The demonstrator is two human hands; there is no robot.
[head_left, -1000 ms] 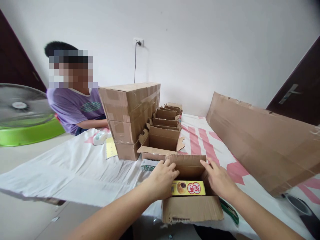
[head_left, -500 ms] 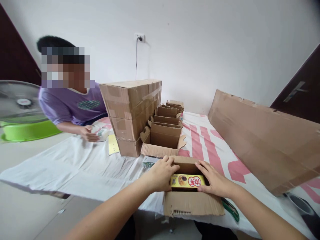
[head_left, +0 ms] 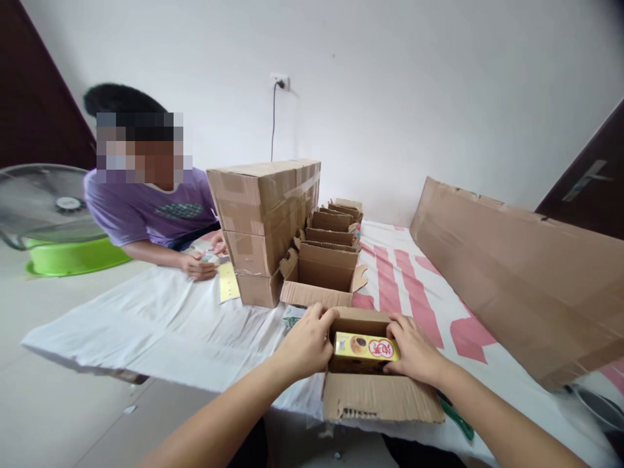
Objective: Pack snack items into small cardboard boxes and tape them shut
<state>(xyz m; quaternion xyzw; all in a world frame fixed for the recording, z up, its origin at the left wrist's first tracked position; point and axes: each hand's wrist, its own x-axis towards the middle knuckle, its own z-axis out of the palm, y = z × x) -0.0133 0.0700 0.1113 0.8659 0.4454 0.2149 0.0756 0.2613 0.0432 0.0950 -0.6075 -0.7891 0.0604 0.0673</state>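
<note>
A small open cardboard box (head_left: 380, 398) stands in front of me at the table's near edge, its front flap folded out toward me. Inside it lies a yellow snack box (head_left: 363, 346) with red lettering and a picture of a filled bun. My left hand (head_left: 312, 338) grips the left side wall of the cardboard box, fingertips over the rim. With thumb and fingers, my right hand (head_left: 412, 348) holds the right end of the yellow box. A green-handled tool (head_left: 458, 419) lies partly hidden beneath my right forearm.
Open cardboard boxes (head_left: 326, 266) run in a row behind. Left of them rise stacked taped cartons (head_left: 253, 227). A large cardboard sheet (head_left: 517, 279) leans at the right. Across the table, a person in a purple shirt (head_left: 156, 208) handles a small packet beside a yellow sheet (head_left: 228, 283).
The yellow box has tilted, its left end now higher and more of its front side showing. My right hand has closed further around its right end. The other person's hands have come together.
</note>
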